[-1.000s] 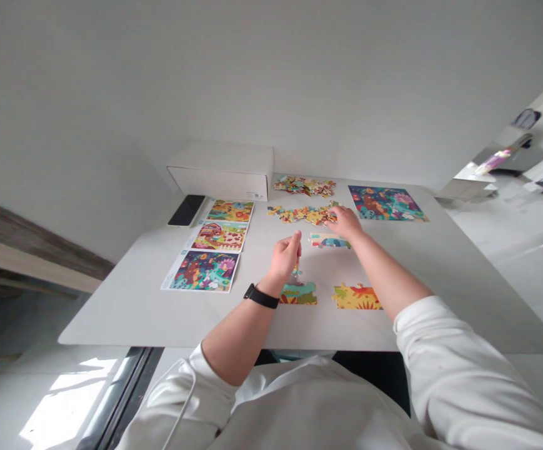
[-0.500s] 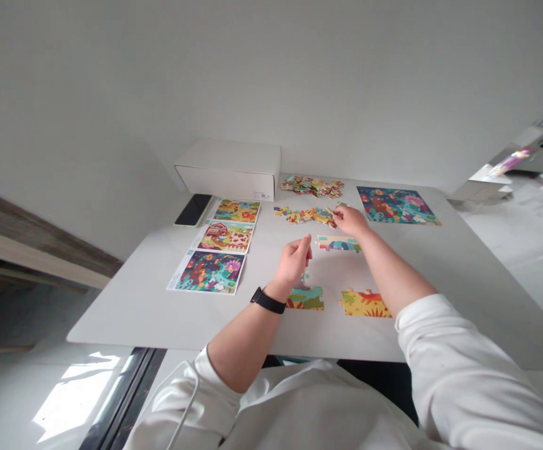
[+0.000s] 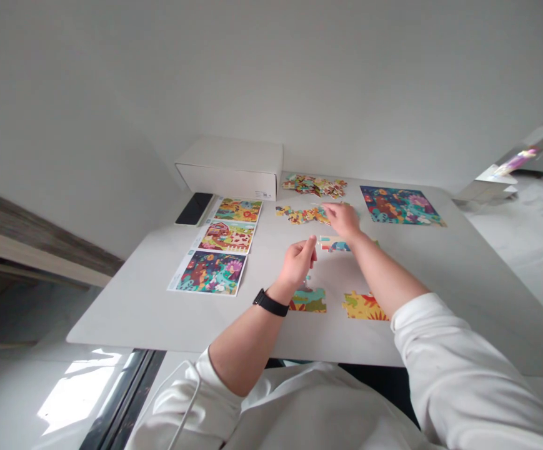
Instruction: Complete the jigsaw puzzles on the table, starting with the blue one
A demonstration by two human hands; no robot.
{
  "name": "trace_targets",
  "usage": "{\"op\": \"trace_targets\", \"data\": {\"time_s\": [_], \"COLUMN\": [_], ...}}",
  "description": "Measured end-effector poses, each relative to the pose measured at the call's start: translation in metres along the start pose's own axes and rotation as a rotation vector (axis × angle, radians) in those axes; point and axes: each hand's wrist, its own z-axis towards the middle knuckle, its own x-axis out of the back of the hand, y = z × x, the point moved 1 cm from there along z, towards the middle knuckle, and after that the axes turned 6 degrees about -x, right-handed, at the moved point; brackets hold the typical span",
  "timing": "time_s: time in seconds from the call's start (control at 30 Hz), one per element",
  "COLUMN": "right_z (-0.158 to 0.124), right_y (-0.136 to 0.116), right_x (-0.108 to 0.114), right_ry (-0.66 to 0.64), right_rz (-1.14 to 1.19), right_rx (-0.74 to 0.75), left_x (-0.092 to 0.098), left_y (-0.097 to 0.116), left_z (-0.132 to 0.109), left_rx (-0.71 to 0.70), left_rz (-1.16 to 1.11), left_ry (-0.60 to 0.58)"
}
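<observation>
Above white table (image 3: 125, 312), L hand (image 3: 296, 264) curled in pinch, held piece unclear; R hand (image 3: 343, 220) fingers extended over loose puzzle pieces (image 3: 302, 215), grip unclear. Risk: low wrist could nudge nearby puzzle section (image 3: 307, 300) out of place.

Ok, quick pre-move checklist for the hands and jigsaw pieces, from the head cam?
1. Right hand at the strip of jigsaw pieces: ok, fingers at its end. Piece in hand: cannot tell.
2. Left hand raised, fingers bunched: piece in hand: cannot tell.
3. Part-built jigsaw section fully visible: not ok, partly hidden by the right wrist.
4. Printed picture cards in view: ok, all three, away from both hands.
5. Assembled jigsaw untouched by the hands: ok.
6. Pile of loose pieces untouched by the hands: ok.
</observation>
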Motion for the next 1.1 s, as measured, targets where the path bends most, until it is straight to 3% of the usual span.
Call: {"op": "trace_targets", "data": {"time_s": [0.1,0.2,0.27,0.4,0.57,0.73,0.87,0.97,1.1], "right_z": [0.002,0.01,0.014,0.012,0.013,0.025,0.027,0.021,0.01], "right_y": [-0.005,0.011,0.025,0.044,0.063,0.079,0.069,0.053,0.03], "right_x": [-0.009,-0.008,-0.007,-0.006,-0.003,0.009,0.009,-0.001,-0.011], "right_ry": [-0.09,-0.013,-0.105,-0.25,-0.223,-0.016,0.052,-0.058,-0.197], "right_rz": [0.071,0.008,-0.048,-0.116,0.026,0.168,0.197,0.235,0.222], "right_rx": [0.087,-0.075,-0.115,-0.008,-0.106,-0.269,-0.308,-0.239,-0.032], "left_x": [0.0,0.0,-0.001,-0.003,-0.004,-0.004,-0.004,-0.004,-0.004], "left_y": [0.001,0.003,0.004,0.004,0.004,0.004,0.004,0.005,0.004], "left_z": [-0.001,-0.001,-0.002,-0.003,-0.004,-0.003,-0.004,-0.004,-0.003], "left_rx": [0.0,0.003,0.01,0.019,0.024,0.025,0.043,0.04,0.03], "left_rz": [0.003,-0.005,-0.008,-0.003,0.005,-0.001,-0.001,0.002,0.001], "left_ry": [0.003,-0.014,-0.022,-0.038,-0.046,-0.043,-0.052,-0.058,-0.055]}}
